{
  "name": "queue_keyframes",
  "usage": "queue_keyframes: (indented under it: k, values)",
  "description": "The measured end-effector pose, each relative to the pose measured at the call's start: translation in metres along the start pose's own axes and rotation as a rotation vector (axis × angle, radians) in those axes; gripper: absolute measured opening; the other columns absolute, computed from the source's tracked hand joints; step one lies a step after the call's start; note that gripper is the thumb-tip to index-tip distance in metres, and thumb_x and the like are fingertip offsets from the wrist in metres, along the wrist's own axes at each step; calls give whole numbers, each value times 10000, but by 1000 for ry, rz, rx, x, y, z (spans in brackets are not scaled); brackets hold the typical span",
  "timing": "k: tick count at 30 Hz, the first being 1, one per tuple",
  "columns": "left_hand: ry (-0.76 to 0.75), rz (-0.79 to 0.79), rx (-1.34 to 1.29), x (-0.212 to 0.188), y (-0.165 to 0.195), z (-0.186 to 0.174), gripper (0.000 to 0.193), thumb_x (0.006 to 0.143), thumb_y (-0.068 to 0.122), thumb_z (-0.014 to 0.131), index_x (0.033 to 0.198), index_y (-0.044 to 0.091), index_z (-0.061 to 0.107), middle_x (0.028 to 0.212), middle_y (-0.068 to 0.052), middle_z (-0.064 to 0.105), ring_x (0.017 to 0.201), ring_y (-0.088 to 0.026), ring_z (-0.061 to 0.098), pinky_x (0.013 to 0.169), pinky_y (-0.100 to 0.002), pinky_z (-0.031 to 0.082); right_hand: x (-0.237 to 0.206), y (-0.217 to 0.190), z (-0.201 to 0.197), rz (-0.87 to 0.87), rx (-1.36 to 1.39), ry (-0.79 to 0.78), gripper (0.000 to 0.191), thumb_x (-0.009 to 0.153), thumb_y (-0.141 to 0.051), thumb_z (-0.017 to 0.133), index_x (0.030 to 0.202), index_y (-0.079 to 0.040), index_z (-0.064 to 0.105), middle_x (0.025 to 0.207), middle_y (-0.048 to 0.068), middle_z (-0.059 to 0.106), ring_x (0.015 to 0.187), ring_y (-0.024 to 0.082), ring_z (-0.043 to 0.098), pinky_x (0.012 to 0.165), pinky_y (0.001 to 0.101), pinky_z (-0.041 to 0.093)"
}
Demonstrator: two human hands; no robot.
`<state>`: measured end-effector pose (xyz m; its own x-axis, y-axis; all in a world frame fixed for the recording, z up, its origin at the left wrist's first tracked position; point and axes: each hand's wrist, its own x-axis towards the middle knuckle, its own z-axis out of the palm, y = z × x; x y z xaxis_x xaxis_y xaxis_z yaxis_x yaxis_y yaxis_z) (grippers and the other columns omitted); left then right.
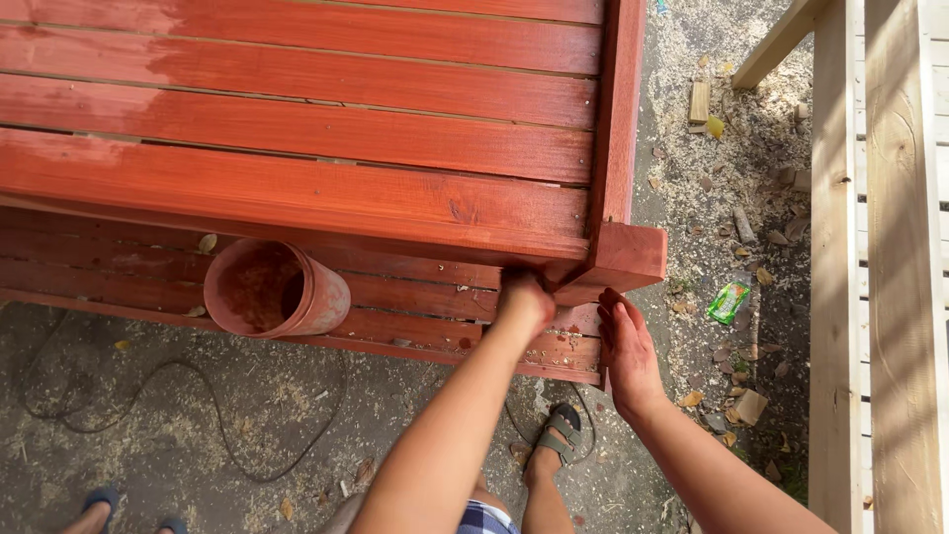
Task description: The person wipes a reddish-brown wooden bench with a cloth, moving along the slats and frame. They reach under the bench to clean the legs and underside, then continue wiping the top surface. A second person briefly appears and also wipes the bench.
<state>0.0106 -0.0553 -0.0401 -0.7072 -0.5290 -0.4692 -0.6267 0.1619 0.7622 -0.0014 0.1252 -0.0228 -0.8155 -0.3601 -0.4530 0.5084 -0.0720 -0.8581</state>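
Two bare hands: left hand and right hand, centre of frame. One red-stained slatted bench filling upper left. One stained tub at left centre. One black cable, lower left. One green wrapper, right of centre. One sandalled foot, bottom centre.

Open ground lies below the red bench; a pale frame blocks rightward.
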Motion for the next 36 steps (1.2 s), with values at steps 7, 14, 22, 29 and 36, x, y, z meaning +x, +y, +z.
queue_keyframes:
  k: [7, 14, 22, 29, 36]
  values:
    - [-10, 30, -27, -11, -3, -19, 158, 865, 91, 583, 831, -55, 635, 794, -249, 656, 683, -329, 641, 641, -452, 536, -1, -2, 10, 7, -66, -8, 586, 1037, -362, 424, 1495, 4, 407, 1543, 138, 491, 1434, 260, 456, 1197, 376, 327]
    - [-22, -5, -23, -3, 3, -26, 152, 856, 78, 597, 832, -67, 635, 804, -262, 661, 693, -336, 649, 649, -449, 537, 3, -2, 10, -44, -77, -25, 572, 1047, -350, 423, 1487, 15, 417, 1529, 152, 500, 1433, 264, 457, 1195, 380, 330]
    - [28, 41, 8, -10, -1, -62, 146, 846, 63, 613, 833, -81, 634, 816, -276, 667, 704, -344, 658, 659, -446, 537, 4, 8, 8, -13, -76, -35, 573, 1040, -356, 438, 1490, -2, 425, 1544, 130, 499, 1437, 261, 455, 1191, 378, 331]
    - [36, -29, -111, -6, -8, -82, 117, 850, 35, 592, 840, -78, 620, 811, -280, 682, 667, -306, 655, 614, -458, 535, 5, 14, 19, 20, -89, -36, 576, 1037, -369, 438, 1497, -23, 433, 1550, 113, 500, 1438, 250, 459, 1179, 385, 336]
    - [-19, -67, -194, -5, -2, -78, 121, 848, 53, 570, 815, -12, 666, 780, -201, 723, 684, -284, 721, 624, -435, 581, 4, 15, 21, 28, -91, -37, 579, 1035, -376, 446, 1496, -25, 431, 1552, 113, 494, 1452, 250, 447, 1183, 384, 335]
